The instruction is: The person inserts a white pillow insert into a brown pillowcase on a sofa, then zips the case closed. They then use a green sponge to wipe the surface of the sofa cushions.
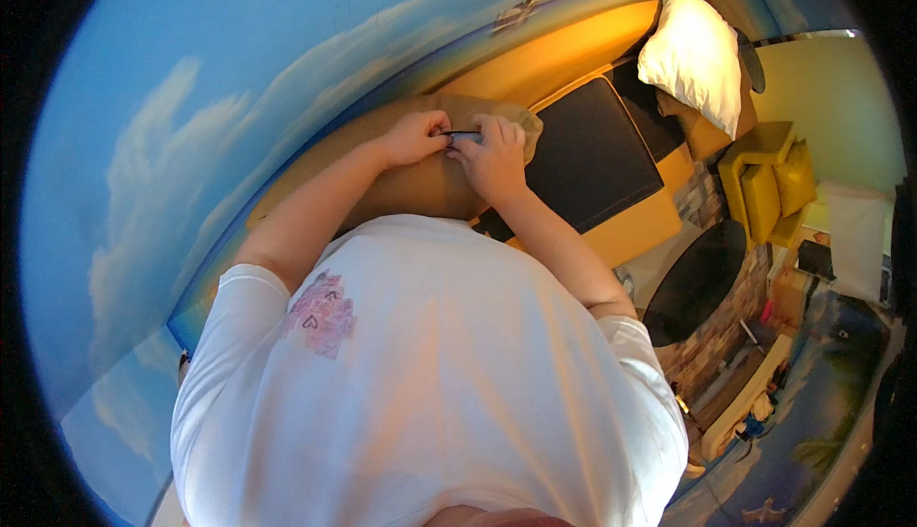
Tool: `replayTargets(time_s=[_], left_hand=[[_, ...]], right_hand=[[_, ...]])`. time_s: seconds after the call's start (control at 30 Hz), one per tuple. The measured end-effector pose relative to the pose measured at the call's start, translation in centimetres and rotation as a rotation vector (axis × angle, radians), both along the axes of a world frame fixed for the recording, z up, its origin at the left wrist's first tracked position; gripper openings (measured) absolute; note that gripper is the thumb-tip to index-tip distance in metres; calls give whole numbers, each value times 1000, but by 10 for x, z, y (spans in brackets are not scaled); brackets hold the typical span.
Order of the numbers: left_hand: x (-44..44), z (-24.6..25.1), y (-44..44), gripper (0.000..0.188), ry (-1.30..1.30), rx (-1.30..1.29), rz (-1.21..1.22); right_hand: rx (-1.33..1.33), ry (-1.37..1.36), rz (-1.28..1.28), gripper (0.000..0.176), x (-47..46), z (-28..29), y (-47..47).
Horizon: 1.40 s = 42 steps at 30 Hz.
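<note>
Both hands meet over a brown surface [423,194] that looks like the top of a sofa or cushion. My left hand [419,139] pinches the left end of a small grey-blue item with a thin dark edge [466,137]; what it is cannot be told. My right hand [494,151] holds the right side of the same item, with fingers curled over it. Just beyond my right hand lies a crumpled beige cloth or bag [531,129]. The fingers partly hide the item.
A black and yellow sofa seat [587,155] extends to the right, with a white pillow [695,54] farther off. A dark oval table [695,283] and a yellow armchair [763,190] stand beyond. A wall painted with sky [215,97] runs along the left.
</note>
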<state>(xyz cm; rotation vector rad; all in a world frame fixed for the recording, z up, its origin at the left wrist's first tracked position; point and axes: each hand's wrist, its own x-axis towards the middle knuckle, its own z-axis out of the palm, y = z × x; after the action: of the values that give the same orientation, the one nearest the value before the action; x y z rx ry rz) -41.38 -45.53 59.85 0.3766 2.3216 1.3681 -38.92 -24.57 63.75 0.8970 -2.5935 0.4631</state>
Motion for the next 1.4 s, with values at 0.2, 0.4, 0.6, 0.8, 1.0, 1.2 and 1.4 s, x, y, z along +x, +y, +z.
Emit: replayTargets(time_s=[0.2,0.4,0.6,0.8,1.0,1.2,1.4], left_hand=[[12,13,-1,17,17,-12,48],[37,27,-35,19,452,-83,118],[42,57,-46,33,732,-346,-149],[44,76,-28,30,738,-789,-270],[45,52,-33,31,535,-562,-190],[58,49,-47,31,505,-379,-65],[70,35,-22,34,486,-304,253]], right_hand=[[-68,-84,26,11,-13,-16,1],[-43,-180,8,14,-16,-19,6],[-36,-190,8,16,-16,-13,0],[4,-225,18,16,-17,-8,3],[-47,-210,7,18,-17,-16,4],[-124,-184,48,20,-22,-20,8],[-154,-182,53,17,-22,-23,7]])
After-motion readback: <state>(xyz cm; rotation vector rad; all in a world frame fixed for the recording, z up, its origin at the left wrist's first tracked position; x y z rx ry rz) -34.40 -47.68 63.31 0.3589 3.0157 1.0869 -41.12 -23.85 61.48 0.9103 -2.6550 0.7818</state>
